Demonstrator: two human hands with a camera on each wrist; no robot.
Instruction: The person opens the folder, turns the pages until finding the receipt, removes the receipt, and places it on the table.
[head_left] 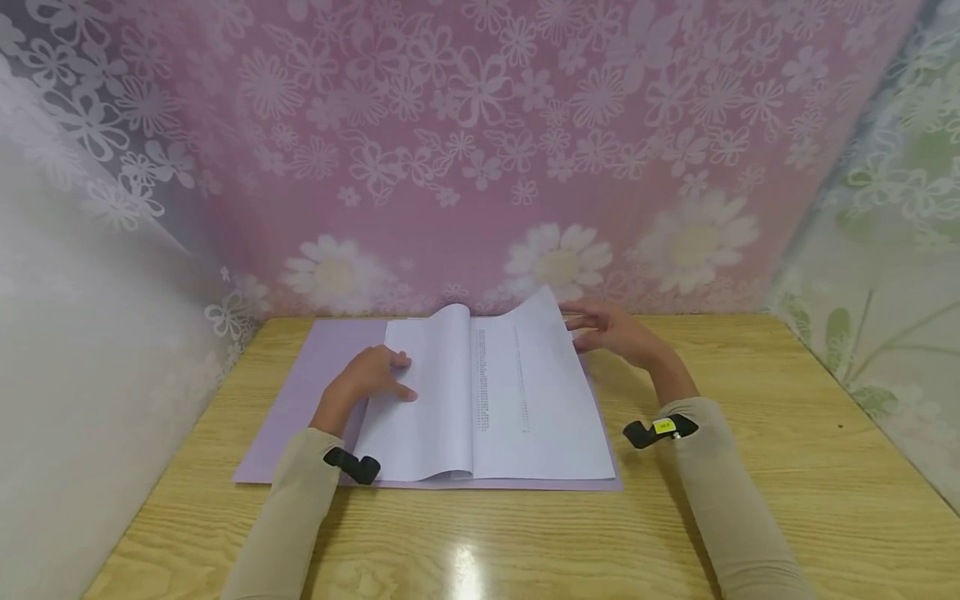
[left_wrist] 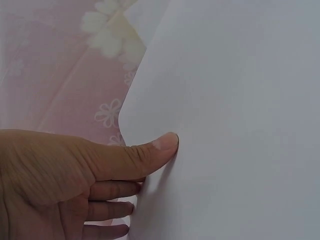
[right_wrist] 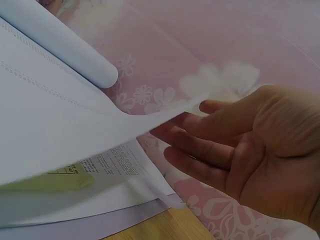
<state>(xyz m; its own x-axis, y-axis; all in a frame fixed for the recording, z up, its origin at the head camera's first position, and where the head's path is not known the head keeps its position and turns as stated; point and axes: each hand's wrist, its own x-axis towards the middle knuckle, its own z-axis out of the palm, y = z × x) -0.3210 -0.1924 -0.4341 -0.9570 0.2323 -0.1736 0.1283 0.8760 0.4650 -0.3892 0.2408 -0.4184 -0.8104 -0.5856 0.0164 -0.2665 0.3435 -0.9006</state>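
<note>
A booklet of white printed pages (head_left: pixel 536 400) lies spread on a lilac cover (head_left: pixel 300 400). My left hand (head_left: pixel 367 372) rests over the curled left-hand page (head_left: pixel 435 417), and in the left wrist view its thumb (left_wrist: pixel 150 155) lies straight on the white sheet (left_wrist: pixel 230 125). On the other side, my right hand (head_left: pixel 618 333) is at the raised upper corner of the right-hand page. Its loosely extended fingers (right_wrist: pixel 200 145) touch the lifted sheet (right_wrist: pixel 75 125) from the edge, partly behind it. Beneath that sheet show another printed page (right_wrist: pixel 120 162) and a yellow-green patch (right_wrist: pixel 55 180).
The booklet sits on a wood-grain table (head_left: pixel 750 433), close to a pink flowered backdrop (head_left: pixel 480 167). A pale wall (head_left: pixel 75 333) rises on the left and a flowered panel (head_left: pixel 885 317) on the right. Small black devices (head_left: pixel 352 465) are strapped to both wrists.
</note>
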